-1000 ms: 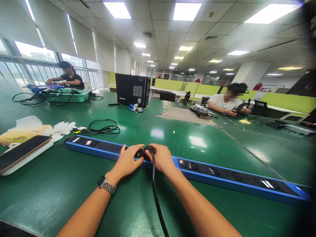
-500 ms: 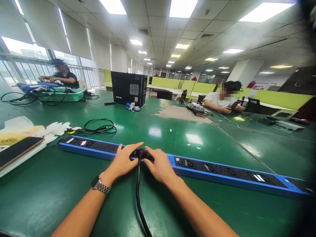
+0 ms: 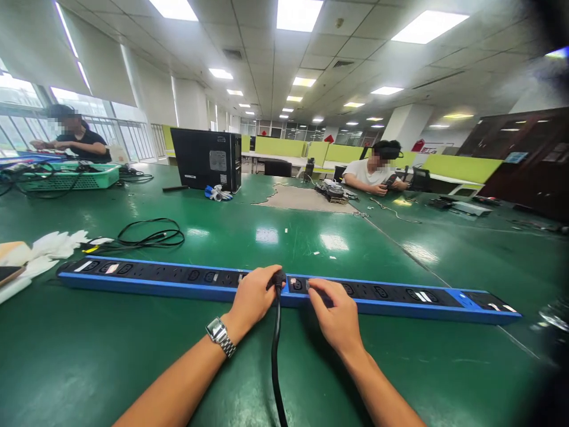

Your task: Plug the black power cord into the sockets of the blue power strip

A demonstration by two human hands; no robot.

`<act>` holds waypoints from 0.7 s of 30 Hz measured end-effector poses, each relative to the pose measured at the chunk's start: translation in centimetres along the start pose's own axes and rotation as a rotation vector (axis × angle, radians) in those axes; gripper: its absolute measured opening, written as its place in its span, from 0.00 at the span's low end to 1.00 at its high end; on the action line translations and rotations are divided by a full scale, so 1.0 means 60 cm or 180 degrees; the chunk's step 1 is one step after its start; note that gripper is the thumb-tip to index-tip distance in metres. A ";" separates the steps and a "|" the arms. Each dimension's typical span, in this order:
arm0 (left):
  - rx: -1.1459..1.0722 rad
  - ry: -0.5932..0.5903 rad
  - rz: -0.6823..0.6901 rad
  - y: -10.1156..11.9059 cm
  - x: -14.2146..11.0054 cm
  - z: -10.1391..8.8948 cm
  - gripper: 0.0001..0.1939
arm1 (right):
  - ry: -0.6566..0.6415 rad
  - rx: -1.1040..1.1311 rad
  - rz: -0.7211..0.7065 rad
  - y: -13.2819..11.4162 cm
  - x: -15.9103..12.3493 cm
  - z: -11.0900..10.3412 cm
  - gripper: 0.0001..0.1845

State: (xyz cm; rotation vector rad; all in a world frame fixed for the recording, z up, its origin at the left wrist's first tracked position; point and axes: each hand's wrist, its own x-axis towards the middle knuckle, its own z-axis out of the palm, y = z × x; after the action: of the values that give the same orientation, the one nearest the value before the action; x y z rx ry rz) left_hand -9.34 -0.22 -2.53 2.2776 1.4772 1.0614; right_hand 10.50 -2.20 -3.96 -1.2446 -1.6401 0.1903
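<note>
head view: the strip (image 3: 292, 300), blue with a black face and a row of sockets (image 3: 381, 292), lies across the table (image 3: 133, 356). the left hand (image 3: 253, 296) is clamped on the plug (image 3: 280, 277), thumb and forefinger about it, at the middle of the strip. whether the plug sits in a socket cannot be told. the cord (image 3: 276, 350) runs from it toward the bottom of the view. the right hand (image 3: 335, 317) is apart from the left, its thumb and forefinger tips near each other at the strip's face; whether they pinch anything cannot be told. a watch (image 3: 221, 337) is on the left wrist.

behind the left part of the strip, a black cable (image 3: 151, 234) lies coiled. farther back stands a black tower (image 3: 200, 157), with blue and white gloves (image 3: 217, 193) at its foot and a green basket (image 3: 95, 179) to its left. one co-worker (image 3: 82, 142) in a dark top is at far left; another (image 3: 367, 172), in white, leans on the table at right.
</note>
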 end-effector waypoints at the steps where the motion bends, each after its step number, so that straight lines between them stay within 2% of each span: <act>1: 0.0104 -0.0077 0.0023 0.003 0.003 0.002 0.16 | -0.0009 0.0012 -0.0001 -0.003 0.000 0.001 0.10; 5: 0.0425 -0.0335 0.0235 0.014 0.010 -0.004 0.16 | -0.0058 -0.0098 -0.0101 -0.006 0.000 0.000 0.10; 7: 0.0553 -0.0439 0.0289 0.012 0.007 -0.015 0.22 | -0.0265 -0.0229 -0.0241 -0.009 0.003 0.005 0.12; 8: 0.0625 -0.0484 0.0281 0.007 0.003 -0.024 0.27 | -0.0409 -0.0287 -0.0328 -0.011 0.006 0.010 0.15; 11: 0.1020 -0.0470 0.0064 -0.029 -0.017 -0.068 0.44 | -0.0876 -0.0375 -0.0635 -0.018 0.020 0.033 0.29; 12: 0.1216 -0.0418 -0.0085 -0.047 -0.026 -0.086 0.45 | -0.0985 -0.0388 -0.0719 -0.019 0.025 0.042 0.30; 14: 0.1585 -0.0336 -0.0404 -0.083 -0.044 -0.121 0.41 | -0.1074 -0.0419 -0.0838 -0.020 0.033 0.058 0.25; 17: 0.1759 -0.0314 -0.0573 -0.123 -0.063 -0.153 0.37 | -0.0766 -0.0458 -0.0922 -0.028 0.039 0.074 0.16; 19: 0.1733 -0.0312 -0.0514 -0.132 -0.068 -0.157 0.36 | -0.0402 -0.0463 -0.0982 -0.048 0.042 0.081 0.17; 21: 0.1714 -0.0283 -0.0492 -0.132 -0.068 -0.153 0.37 | -0.0295 -0.0508 -0.1053 -0.083 0.047 0.092 0.17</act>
State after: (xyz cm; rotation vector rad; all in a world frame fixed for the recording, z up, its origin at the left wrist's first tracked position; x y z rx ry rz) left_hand -22.02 -1.76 -2.06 2.4402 2.0544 0.5541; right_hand 3.26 0.12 -1.64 -1.0738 -1.9451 -0.0911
